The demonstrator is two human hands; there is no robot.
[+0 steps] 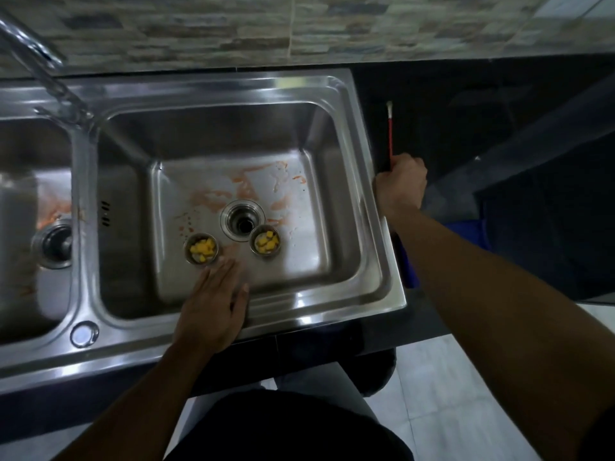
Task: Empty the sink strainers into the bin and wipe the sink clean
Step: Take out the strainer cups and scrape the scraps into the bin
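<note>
Two small metal strainers sit on the floor of the right steel basin (342, 207), each holding yellow food bits: one strainer (201, 249) left of the open drain (244, 224), the other strainer (265, 243) to its right. Orange smears stain the basin floor. My left hand (213, 304) reaches over the front rim with straight fingers, fingertips just short of the left strainer. My right hand (401, 183) is on the dark counter beside the sink, fingers curled round a thin red stick (389, 128) with a pale tip.
The left basin (20, 201) shows orange smears and a drain (55, 244). A steel tap (36, 58) arches over the divider. A blue bin (466, 234) stands partly hidden behind my right forearm, below the black counter (432, 94). Tiled wall behind.
</note>
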